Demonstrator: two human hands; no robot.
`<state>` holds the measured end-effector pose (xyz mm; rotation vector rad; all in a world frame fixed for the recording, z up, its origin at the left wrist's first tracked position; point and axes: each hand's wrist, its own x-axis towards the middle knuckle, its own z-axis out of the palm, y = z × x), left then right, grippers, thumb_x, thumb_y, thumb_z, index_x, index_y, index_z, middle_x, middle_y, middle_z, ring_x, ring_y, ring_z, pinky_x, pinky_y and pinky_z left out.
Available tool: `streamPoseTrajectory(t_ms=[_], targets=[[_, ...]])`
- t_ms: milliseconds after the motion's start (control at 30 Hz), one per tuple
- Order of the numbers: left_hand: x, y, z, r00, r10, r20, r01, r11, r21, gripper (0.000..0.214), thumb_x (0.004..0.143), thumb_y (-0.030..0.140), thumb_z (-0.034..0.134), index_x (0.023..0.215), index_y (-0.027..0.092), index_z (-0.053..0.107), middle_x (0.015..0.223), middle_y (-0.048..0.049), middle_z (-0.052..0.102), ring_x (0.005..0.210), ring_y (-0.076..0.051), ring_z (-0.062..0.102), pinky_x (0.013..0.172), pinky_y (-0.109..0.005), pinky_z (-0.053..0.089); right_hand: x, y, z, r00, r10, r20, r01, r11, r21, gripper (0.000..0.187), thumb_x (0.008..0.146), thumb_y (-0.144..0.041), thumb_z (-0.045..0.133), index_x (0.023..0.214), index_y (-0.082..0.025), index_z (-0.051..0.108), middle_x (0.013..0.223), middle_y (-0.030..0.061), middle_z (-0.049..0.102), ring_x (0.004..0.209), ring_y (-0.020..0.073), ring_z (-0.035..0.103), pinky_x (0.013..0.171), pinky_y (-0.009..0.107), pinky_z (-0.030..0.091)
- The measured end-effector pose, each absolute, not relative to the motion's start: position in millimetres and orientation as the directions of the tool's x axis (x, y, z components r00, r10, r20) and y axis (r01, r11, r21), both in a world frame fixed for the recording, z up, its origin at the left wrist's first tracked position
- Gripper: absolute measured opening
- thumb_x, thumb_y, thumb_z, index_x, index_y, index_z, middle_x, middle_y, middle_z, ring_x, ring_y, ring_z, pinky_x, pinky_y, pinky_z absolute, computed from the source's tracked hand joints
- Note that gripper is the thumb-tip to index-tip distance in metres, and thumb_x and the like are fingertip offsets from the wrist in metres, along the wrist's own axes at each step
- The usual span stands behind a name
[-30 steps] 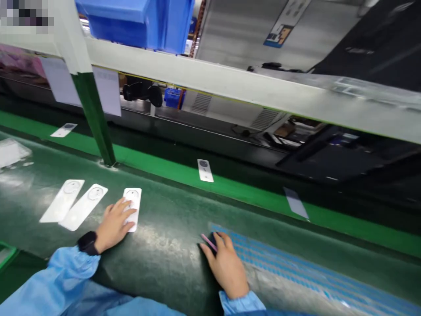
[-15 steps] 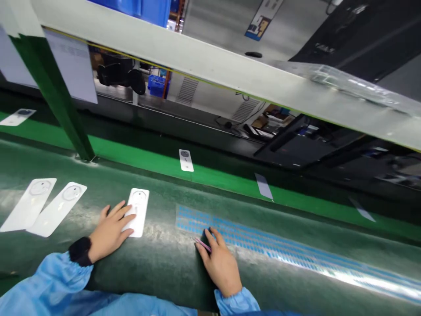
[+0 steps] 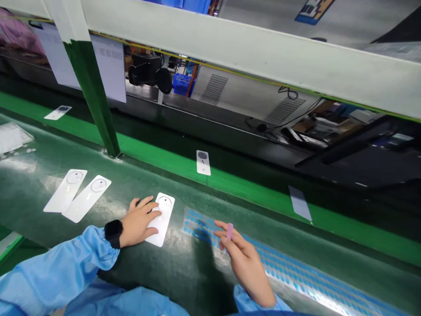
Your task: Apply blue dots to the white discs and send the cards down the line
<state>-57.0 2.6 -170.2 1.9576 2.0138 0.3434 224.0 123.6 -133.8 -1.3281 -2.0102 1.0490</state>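
My left hand (image 3: 140, 221) lies with fingers spread on a white phone back cover (image 3: 163, 224) with a round camera ring at its top. My right hand (image 3: 248, 259) is raised over a long clear strip (image 3: 283, 267) of small blue round stickers. Between its thumb and fingers it pinches slim pink tweezers (image 3: 230, 231), the broad end up; their tips are hidden by the hand. To the left, a white cover (image 3: 64, 193) and another white cover (image 3: 86, 199) lie side by side, slightly overlapping.
Beyond the worktop (image 3: 148, 272) runs a green belt (image 3: 158, 164) carrying a cover (image 3: 203, 163), a cover (image 3: 58, 113) and a plain pale panel (image 3: 300, 203). A green post (image 3: 94, 96) rises at the left under a white beam (image 3: 230, 48). A clear tray (image 3: 13, 137) sits far left.
My right hand has lifted off the sticker strip and turned, tilting the tweezers broad end up. My left hand stays on the cover. The view has shifted left.
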Motion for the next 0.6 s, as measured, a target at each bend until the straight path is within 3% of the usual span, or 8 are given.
streamPoseTrajectory(t_ms=[100, 167, 233, 433, 600], targets=[[-50.0, 14.3, -173.1, 0.0, 0.999, -0.035, 0.916, 0.014, 0.4, 0.045, 0.075, 0.041, 0.069, 0.118, 0.03, 0.058, 0.131, -0.0077, 0.054, 0.133, -0.034, 0.032, 0.104, -0.057, 0.021, 186.3, 131.3, -133.7, -0.433, 0.902, -0.008, 0.326, 0.149, -0.934, 0.044, 0.076, -0.059, 0.057, 0.079, -0.019, 0.073, 0.089, 0.0106, 0.068, 0.08, 0.0229, 0.064, 0.071, 0.034, 0.053], [-46.1, 20.2, -177.3, -0.01, 1.0, -0.014, 0.912, 0.015, 0.411, 0.047, 0.073, 0.044, 0.071, 0.116, 0.029, 0.059, 0.13, -0.0085, 0.055, 0.132, -0.034, 0.033, 0.103, -0.056, 0.024, 166.9, 136.1, -141.0, -0.431, 0.898, -0.09, 0.274, 0.035, -0.961, 0.052, 0.072, -0.066, 0.058, 0.08, -0.016, 0.071, 0.062, 0.0038, 0.06, 0.056, 0.0158, 0.056, 0.053, 0.028, 0.047], [-45.4, 25.6, -180.1, -0.032, 0.999, 0.016, 0.908, 0.022, 0.418, 0.049, 0.071, 0.045, 0.072, 0.115, 0.029, 0.059, 0.131, -0.0092, 0.053, 0.133, -0.035, 0.031, 0.104, -0.056, 0.024, 155.7, 140.8, -149.3, -0.44, 0.875, -0.203, 0.229, -0.11, -0.967, 0.059, 0.067, -0.072, 0.059, 0.077, -0.015, 0.067, 0.052, -0.0005, 0.053, 0.044, 0.0119, 0.047, 0.042, 0.024, 0.04], [-53.9, 36.8, -179.9, 0.034, 0.999, -0.02, 0.89, -0.021, 0.455, 0.048, 0.071, 0.045, 0.073, 0.114, 0.03, 0.059, 0.134, -0.0058, 0.052, 0.134, -0.033, 0.032, 0.109, -0.058, 0.014, 154.4, 151.8, -158.2, -0.457, 0.823, -0.336, 0.209, -0.268, -0.941, 0.057, 0.052, -0.067, 0.074, 0.073, -0.016, 0.059, 0.057, 0.0013, 0.062, 0.049, 0.0131, 0.057, 0.051, 0.026, 0.05], [-53.7, 34.2, -180.2, 0.068, 0.997, -0.022, 0.877, -0.049, 0.478, 0.044, 0.074, 0.048, 0.07, 0.113, 0.03, 0.06, 0.135, -0.003, 0.052, 0.135, -0.031, 0.031, 0.112, -0.054, 0.013, 154.1, 156.7, -157.8, -0.423, 0.817, -0.391, 0.263, -0.302, -0.916, 0.055, 0.052, -0.066, 0.074, 0.071, -0.017, 0.057, 0.057, 0.0012, 0.063, 0.05, 0.014, 0.06, 0.049, 0.026, 0.051]])
